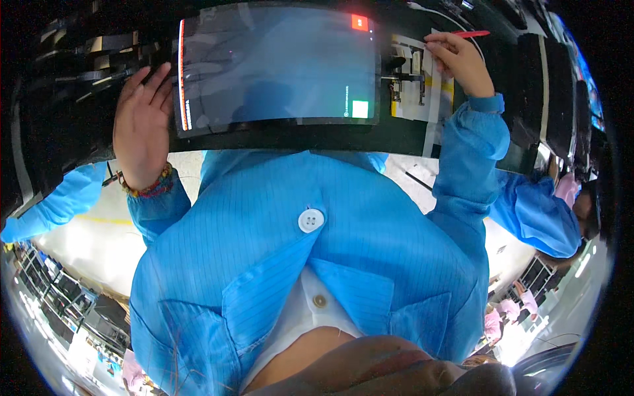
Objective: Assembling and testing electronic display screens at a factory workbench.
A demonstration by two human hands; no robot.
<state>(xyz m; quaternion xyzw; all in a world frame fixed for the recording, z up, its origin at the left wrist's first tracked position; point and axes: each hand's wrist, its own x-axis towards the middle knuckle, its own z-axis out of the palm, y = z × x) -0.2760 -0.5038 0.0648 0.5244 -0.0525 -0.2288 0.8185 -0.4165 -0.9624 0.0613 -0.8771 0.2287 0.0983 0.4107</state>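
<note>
My left hand (142,129) is open, its fingers stretched out beside the left edge of a dark display panel (277,72). The panel is lit, with a red square at its upper right and a green one at its lower right. On the panel's right sits a small metal fixture (413,72) on a pale base. Over the fixture's far right side, my right hand (465,66) is closed, thumb and fingers brought together; whatever lies between the fingertips is too small to make out. Just behind the right hand shows a slim red pen-like thing (474,33).
Dark parts with pale edges (99,63) crowd the far left of the black worktable (317,138). A white cable (429,10) curves behind the fixture. Black equipment (535,99) stands at the right. Other people in blue sleeves (538,214) sit close on both sides.
</note>
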